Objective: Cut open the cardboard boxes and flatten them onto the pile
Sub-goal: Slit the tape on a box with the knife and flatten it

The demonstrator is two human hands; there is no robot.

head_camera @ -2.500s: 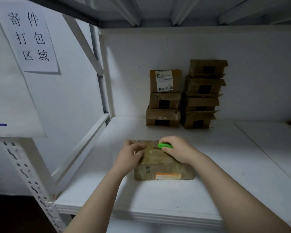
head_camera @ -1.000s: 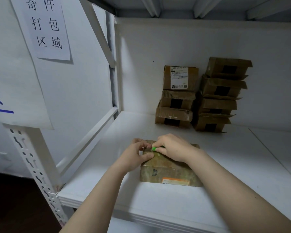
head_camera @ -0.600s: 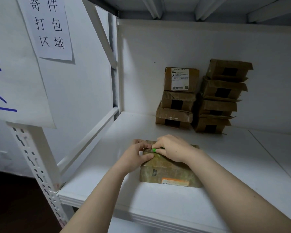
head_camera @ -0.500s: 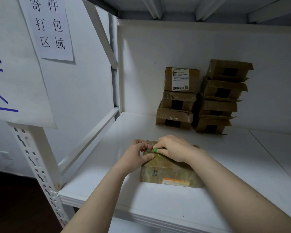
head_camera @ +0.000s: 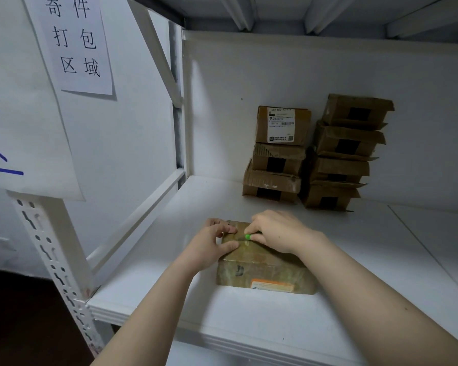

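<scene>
Standing behind taped box [head_camera: 265, 270], stacked boxes [head_camera: 339, 154]

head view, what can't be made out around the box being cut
- green cutter: only a tip shows; the right hand covers the rest, blade unseen.
- taped box: its seam lies under both hands, left hand included; cut depth unknowable.
- white label on the stacked boxes: print too small.
- blue-marked paper: cut off by left edge.

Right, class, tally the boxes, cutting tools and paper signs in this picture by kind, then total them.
Cardboard boxes: 8 (7 stacked at back, 1 in front)
Green cutter: 1
Paper signs: 2
Total: 11
</scene>
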